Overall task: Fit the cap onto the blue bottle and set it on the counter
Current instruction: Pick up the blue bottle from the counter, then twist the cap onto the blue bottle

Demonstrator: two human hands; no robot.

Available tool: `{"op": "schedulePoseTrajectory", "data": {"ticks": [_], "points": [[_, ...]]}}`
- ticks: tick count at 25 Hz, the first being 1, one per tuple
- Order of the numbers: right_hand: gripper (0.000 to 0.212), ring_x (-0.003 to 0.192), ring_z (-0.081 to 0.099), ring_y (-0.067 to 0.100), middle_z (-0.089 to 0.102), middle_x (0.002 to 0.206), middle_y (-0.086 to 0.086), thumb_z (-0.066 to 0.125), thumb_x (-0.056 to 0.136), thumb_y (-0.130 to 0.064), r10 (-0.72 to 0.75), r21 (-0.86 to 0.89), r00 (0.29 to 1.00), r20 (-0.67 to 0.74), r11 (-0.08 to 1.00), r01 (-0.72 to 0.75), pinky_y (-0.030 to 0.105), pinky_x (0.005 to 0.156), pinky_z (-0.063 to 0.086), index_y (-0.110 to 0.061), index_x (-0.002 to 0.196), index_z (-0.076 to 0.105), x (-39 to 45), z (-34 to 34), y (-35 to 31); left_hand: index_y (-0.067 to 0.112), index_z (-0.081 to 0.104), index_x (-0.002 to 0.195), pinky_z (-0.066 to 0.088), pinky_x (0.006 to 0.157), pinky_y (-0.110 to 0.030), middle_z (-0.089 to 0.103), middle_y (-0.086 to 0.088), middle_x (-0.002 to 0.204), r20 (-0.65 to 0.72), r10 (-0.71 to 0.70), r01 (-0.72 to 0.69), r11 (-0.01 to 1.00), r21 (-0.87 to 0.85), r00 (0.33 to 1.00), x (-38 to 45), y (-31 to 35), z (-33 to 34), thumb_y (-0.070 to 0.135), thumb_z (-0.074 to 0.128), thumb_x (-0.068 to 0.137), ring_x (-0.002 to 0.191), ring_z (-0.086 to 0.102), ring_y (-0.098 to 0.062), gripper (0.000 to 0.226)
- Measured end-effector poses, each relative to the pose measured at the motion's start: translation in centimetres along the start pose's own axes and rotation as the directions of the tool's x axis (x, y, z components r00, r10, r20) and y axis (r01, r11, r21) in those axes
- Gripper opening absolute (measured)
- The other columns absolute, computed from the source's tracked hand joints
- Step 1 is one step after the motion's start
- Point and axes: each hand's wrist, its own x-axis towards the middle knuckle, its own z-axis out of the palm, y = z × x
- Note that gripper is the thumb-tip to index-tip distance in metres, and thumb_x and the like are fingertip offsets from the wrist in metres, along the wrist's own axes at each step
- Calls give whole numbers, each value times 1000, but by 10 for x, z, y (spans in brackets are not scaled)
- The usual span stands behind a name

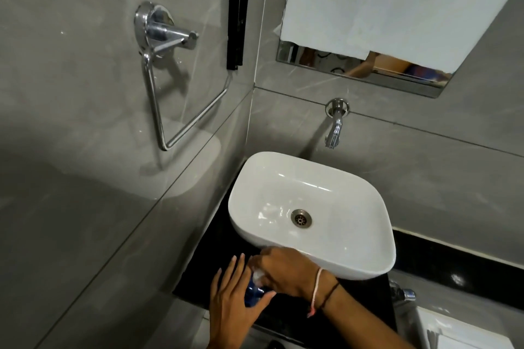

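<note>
Over the counter's (286, 312) front-left corner, just beside the white basin (312, 215), the left hand (235, 306) wraps its fingers around the blue bottle (252, 293). Right hand (283, 269) closes its fingers on the white cap (258, 276) atop the bottle.

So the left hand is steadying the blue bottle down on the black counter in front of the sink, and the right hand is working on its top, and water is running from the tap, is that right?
Not quite: no water is running from the tap, and the head view shows none falling into the sink. The rest holds: the left hand steadies the blue bottle at the black counter, and the right hand works on its top.
</note>
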Motion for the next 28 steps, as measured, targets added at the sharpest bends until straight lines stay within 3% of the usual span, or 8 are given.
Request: {"op": "schedulePoseTrajectory", "data": {"ticks": [3, 7, 12, 15, 18, 23, 26, 28], "points": [[31, 110, 65, 38, 68, 117, 17, 62, 98, -35, 63, 27, 998, 25, 998, -64, 48, 86, 56, -9, 115, 62, 6, 10, -1, 12, 70, 120, 32, 109, -35, 65, -6, 133, -10, 9, -9, 1000, 27, 1000, 0, 0, 1, 72, 61, 70, 126, 57, -23, 79], [53, 105, 65, 33, 69, 112, 15, 58, 94, -60, 114, 47, 988, -103, 993, -110, 45, 85, 56, -10, 110, 64, -1, 23, 3, 13, 67, 125, 32, 107, -39, 66, -6, 132, -11, 11, -10, 999, 50, 1000, -1, 1, 1, 66, 59, 72, 127, 58, -26, 76], [29, 95, 67, 22, 71, 105, 5, 81, 82, -34, 148, 471, 984, -102, 878, -83, 44, 86, 58, -19, 102, 67, -17, 34, 13, 14, 61, 132, 35, 110, -44, 62, -6, 138, 13, -7, 6, 999, 47, 1000, -4, -1, -1, 54, 79, 67, 132, 53, -26, 78], [36, 88, 69, 19, 74, 99, 3, 87, 76, -38, 249, 508, 961, -125, 848, -153, 37, 81, 59, -14, 97, 71, -20, 35, 18, 14, 61, 132, 45, 106, -54, 62, -7, 138, 33, -20, 19, 999, 41, 999, -3, 3, -4, 50, 86, 65, 132, 52, -27, 81], [62, 106, 63, 13, 67, 118, -1, 89, 77, -30, 245, 602, 957, -153, 791, -107, 25, 93, 54, -18, 131, 63, -23, 40, 22, 13, 59, 134, 46, 104, -56, 61, -9, 138, 40, -29, 27, 999, 45, 999, -3, 4, -4, 51, 85, 65, 132, 52, -29, 83], [31, 92, 66, 17, 70, 101, 0, 88, 79, -26, 296, 618, 931, -214, 779, -105, 31, 81, 56, -12, 101, 71, -20, 50, 17, 14, 59, 134, 47, 103, -56, 62, -7, 138, 32, -54, 52, 998, 42, 998, -5, 7, -5, 53, 84, 65, 132, 53, -28, 83], [42, 102, 64, 16, 67, 115, 3, 86, 81, -24, 232, 622, 943, -238, 782, -35, 31, 92, 56, -16, 119, 69, -19, 52, 14, 14, 57, 135, 46, 103, -58, 61, -8, 139, 27, -76, 76, 997, 25, 997, -5, 10, -6, 49, 86, 65, 133, 51, -28, 83], [34, 98, 65, 18, 68, 109, 4, 84, 83, -27, 251, 609, 930, -269, 793, -37, 39, 89, 57, -14, 111, 72, -16, 56, 8, 13, 57, 136, 45, 104, -58, 60, -7, 140, 27, -84, 83, 996, 23, 996, -7, 11, -7, 49, 85, 67, 135, 50, -27, 83]]}}
